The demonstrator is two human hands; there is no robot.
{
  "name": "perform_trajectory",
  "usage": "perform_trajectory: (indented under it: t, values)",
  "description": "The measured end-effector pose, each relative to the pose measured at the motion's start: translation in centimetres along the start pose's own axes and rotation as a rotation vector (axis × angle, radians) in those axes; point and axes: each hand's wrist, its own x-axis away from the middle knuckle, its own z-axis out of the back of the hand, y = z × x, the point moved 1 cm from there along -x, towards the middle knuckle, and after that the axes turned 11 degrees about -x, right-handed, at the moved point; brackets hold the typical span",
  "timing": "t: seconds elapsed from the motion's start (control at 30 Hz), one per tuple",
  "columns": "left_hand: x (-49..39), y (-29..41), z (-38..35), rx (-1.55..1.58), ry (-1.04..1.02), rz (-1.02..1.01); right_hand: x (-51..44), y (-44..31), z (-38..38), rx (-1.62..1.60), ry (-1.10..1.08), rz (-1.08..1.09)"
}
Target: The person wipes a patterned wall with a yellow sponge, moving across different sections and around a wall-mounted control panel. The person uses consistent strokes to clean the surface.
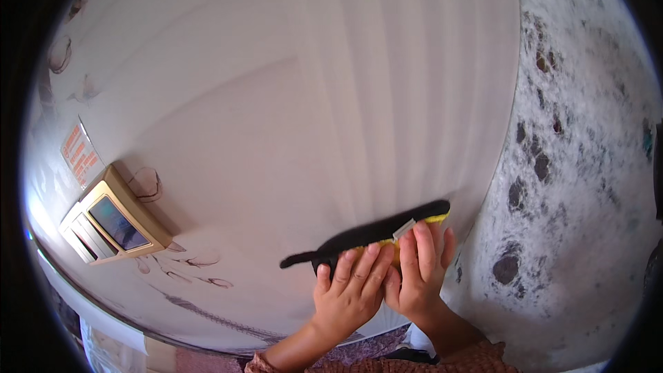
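Both hands are together at the lower right of the pale, glossy printed panel (259, 140). Between them is a soft black-and-yellow fabric article (362, 233), its long black edge slanting up to the right. A narrow black strip sticks out at its left end, and a small grey tab (404, 229) crosses the edge. My left hand (352, 282) has its fingers spread along the left part. My right hand (422, 269) grips the right part, fingertips beside the tab. The palms and fingers hide most of the yellow side.
A gold-framed unit (116, 217) with a dark, shiny window projects from the panel at left, below a label (81, 153) bearing orange writing. Drawn flowers and a lattice tower (222, 321) decorate the panel. Beyond its right edge lies a white-and-dark mottled surface (570, 166).
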Motion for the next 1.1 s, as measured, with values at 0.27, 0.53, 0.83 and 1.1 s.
perform_trajectory:
  t: [0.27, 0.53, 0.83, 1.1]
  values:
    - [-1.6, 1.0, 0.3, 0.016, -0.047, -0.036, -0.3, 1.0, 0.6, 0.009, -0.027, -0.024]
    - [-2.5, 2.3, 0.2, 0.051, -0.042, -0.027, -1.1, 1.8, 2.1, 0.016, -0.002, -0.041]
    - [-1.0, 4.0, -0.8, 0.018, -0.093, -0.102, 1.5, 3.5, 1.3, 0.032, 0.003, -0.052]
    - [-3.0, 4.4, -0.5, 0.022, -0.043, -0.138, 0.3, 4.3, 2.5, -0.01, 0.016, -0.044]
